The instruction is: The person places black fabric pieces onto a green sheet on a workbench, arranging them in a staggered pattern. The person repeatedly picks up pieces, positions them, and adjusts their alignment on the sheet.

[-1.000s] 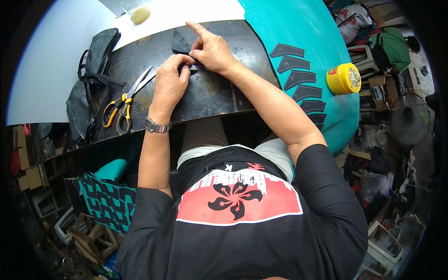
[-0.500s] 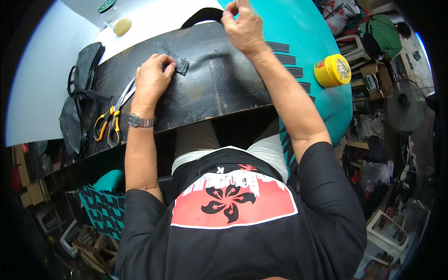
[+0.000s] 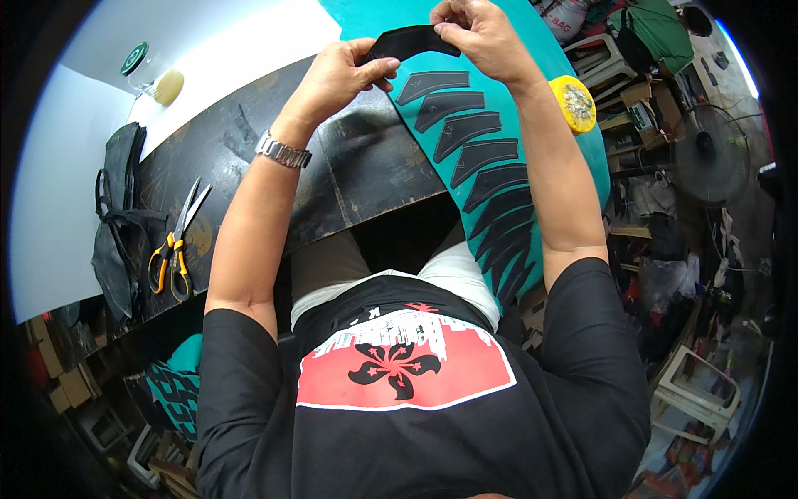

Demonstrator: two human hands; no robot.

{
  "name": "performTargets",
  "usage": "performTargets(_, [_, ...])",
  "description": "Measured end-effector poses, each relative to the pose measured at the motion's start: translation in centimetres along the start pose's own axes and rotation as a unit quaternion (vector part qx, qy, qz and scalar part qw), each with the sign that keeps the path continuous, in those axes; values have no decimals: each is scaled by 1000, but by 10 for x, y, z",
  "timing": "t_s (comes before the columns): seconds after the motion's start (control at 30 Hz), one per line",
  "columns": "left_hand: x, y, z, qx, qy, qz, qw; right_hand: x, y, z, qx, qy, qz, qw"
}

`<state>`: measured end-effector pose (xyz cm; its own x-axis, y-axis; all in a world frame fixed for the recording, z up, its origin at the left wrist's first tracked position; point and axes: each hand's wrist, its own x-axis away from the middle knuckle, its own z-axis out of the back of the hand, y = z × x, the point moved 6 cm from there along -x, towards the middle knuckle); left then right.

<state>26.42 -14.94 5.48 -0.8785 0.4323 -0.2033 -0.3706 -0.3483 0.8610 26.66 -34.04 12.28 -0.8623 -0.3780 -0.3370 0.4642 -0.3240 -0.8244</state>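
Observation:
A curved black piece of sheet material is stretched between my two hands above the far part of the teal surface. My left hand pinches its left end. At the other end, the fingers of my right hand are closed on its upper corner. Below the held piece lies an overlapping row of similar black cut pieces, running toward me. Orange-and-black scissors rest on the dark worktop, blades partly apart. Left of my wrist, a small dark scrap lies on the worktop.
Black folded material sits at the worktop's left. A green-lidded jar stands at the back left. Right of my right forearm is a yellow tub. Beyond the teal edge are a fan and a white stool.
My left hand has moved from the dark scrap on the worktop, up and right, to grip the curved black piece. My right hand has moved right, and the view has shifted.

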Motion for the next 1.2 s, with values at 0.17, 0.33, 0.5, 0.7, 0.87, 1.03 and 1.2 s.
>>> performTargets(0.17, [-23,-29,-20,68,-10,121,990,-10,76,26,-60,67,-61,994])
performTargets(0.33, [-26,-43,-30,152,21,162,975,-13,115,18,-74,57,-135,986])
performTargets(0.5, [6,-28,-1,242,106,101,959,5,61,5,-222,50,-88,970])
performTargets(0.7, [113,2,2,194,24,99,976,51,-48,-31,40,48,184,981])
performTargets(0.87, [200,29,-22,28,-187,108,976,100,-94,-48,168,13,276,946])
performTargets(1.03, [235,45,-17,-142,-159,91,973,133,-100,-64,129,28,310,941])
performTargets(1.2, [228,80,-10,-28,31,-3,999,151,-93,-74,67,90,250,962])
